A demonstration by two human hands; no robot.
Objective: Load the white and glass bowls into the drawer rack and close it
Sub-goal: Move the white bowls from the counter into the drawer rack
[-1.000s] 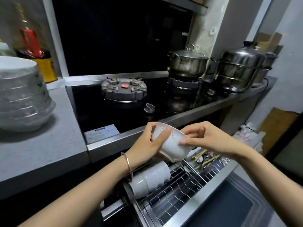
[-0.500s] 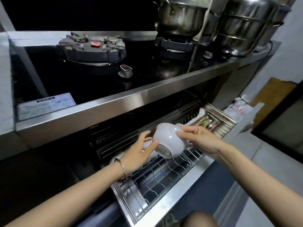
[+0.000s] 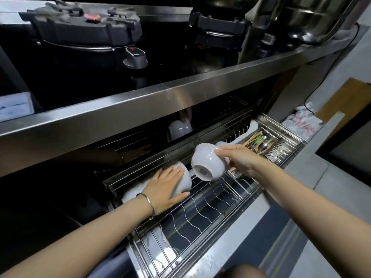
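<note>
My right hand (image 3: 240, 160) grips a white bowl (image 3: 207, 164) by its rim, tilted with its foot toward me, just above the wire drawer rack (image 3: 200, 209). The rack is pulled out below the steel stove ledge. A row of white bowls (image 3: 185, 180) lies on its side at the rack's left end. My left hand (image 3: 167, 186) rests flat against the nearest bowl of that row, fingers spread. A small gap separates the held bowl from the row. No glass bowl is in view.
A cutlery tray (image 3: 281, 141) with chopsticks and spoons fills the rack's right end. The steel ledge (image 3: 140, 109) overhangs the drawer, with a gas hob knob (image 3: 135, 57) and pots above. A board (image 3: 345, 101) leans at the right.
My view has dropped closer to the drawer. The left hand let go of the held bowl and moved left onto the racked row. The right hand alone carries the bowl lower toward the rack.
</note>
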